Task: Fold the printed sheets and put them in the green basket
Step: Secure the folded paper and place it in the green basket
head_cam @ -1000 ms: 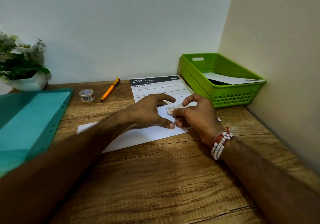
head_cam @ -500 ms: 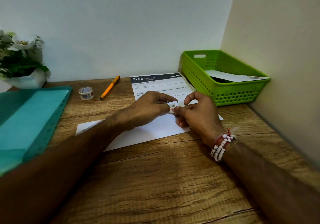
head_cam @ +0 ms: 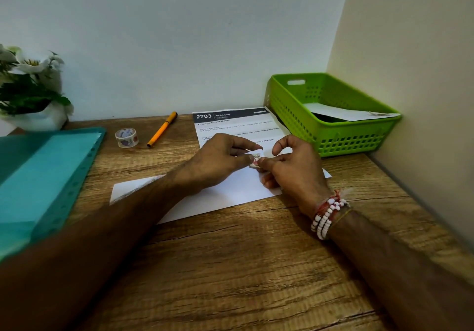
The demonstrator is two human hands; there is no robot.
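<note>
Sticker (head_cam: 256, 157) now lifted between both hands; folded sheet (head_cam: 343, 113) in green basket (head_cam: 331, 136).

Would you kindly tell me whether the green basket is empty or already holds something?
Not empty. The green basket already holds a folded white sheet, one end resting on the right rim.

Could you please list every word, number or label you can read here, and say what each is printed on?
"2703": dark header of the printed sheet.
"BEDROOM": same header, beside the number.
"Change Duvet Cover": bold title under the header.
"with a new one": end of a body line; the other body lines are too small or blurred to read.
Small sticker pinched between the left hand and the right hand: script unreadable.
Tape roll: pictures only, no legible text.
</note>
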